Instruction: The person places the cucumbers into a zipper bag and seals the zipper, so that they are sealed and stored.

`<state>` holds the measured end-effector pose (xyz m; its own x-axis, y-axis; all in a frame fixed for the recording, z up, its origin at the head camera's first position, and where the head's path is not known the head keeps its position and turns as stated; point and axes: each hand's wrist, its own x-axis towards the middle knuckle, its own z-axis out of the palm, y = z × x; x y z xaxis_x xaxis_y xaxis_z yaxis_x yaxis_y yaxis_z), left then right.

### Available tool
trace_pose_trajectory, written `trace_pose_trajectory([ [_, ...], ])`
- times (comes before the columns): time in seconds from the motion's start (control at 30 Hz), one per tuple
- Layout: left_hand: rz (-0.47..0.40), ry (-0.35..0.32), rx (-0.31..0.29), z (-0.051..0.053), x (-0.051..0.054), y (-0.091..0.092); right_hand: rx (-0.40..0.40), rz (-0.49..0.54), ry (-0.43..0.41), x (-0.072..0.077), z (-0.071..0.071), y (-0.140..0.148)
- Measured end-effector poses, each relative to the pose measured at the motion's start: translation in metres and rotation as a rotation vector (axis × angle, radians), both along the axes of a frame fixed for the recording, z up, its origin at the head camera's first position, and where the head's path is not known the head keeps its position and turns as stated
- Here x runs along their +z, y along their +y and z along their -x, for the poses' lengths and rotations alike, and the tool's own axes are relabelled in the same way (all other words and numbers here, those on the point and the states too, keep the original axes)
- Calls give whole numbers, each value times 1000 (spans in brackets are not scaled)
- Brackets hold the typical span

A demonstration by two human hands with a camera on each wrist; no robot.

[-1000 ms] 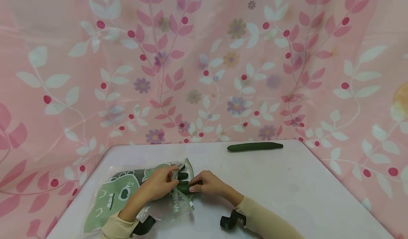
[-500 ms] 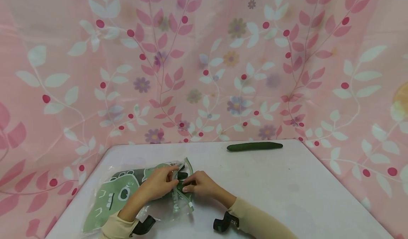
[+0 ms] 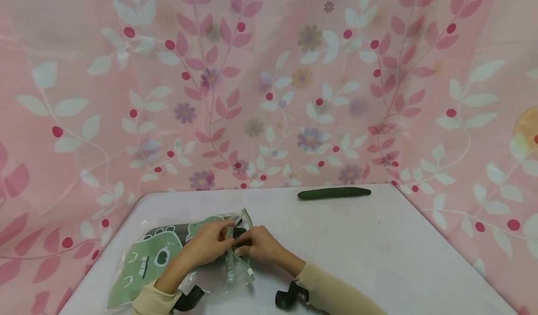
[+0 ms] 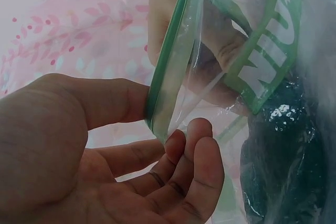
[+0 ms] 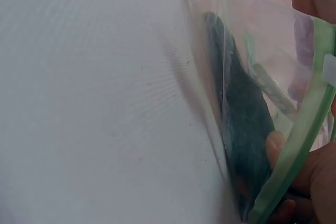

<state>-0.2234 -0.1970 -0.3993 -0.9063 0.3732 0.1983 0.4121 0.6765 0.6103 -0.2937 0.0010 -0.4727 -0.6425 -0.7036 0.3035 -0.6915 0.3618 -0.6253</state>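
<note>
"Against the pink curtain with printed leaves and flowers point(image 3: 279, 86), on the white table point(image 3: 357, 245), what's changed?"

"The clear plastic zip bag printed with a green cartoon creature point(image 3: 145, 266) stays on the left. The right hand point(image 3: 264, 246) has slid further left, right up to the bag's mouth."

"And the long dark green cucumber point(image 5: 241, 108)?"

"Its near end has dropped out of the head view; the right wrist view shows it lengthwise inside the bag. I'd judge it nearly all in."

"Fingers?"

"The right ones look curled in a pinch on its near end, thumb against its side, though plastic hides part. The left hand point(image 3: 208, 245) pinches the green zip strip point(image 4: 166, 51)."

"What else?"

"A second, unbagged green cucumber point(image 3: 334, 193) lies near the table's far edge, well apart."

"Anything in the way?"

"A stubby blackish end point(image 3: 239, 232) just beyond the right fingers, crowding the mouth, perhaps. Smallest, the white plastic slider point(image 3: 250, 272) sits low on the strip, apart from both hands."
</note>
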Motion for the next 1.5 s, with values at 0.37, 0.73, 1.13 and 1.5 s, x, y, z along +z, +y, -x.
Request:
trace_pose_trajectory([
  [0.37,16,-10,20,1,0,-2,-9,-84,56,7,8,13],
  [0.73,6,7,8,3,-1,-1,-110,-49,140,29,40,68],
  [1.13,24,-2,18,4,-3,-1,-330,-130,133,25,88,156],
  [1.5,22,-6,2,4,-4,-2,-534,-236,103,21,123,232],
])
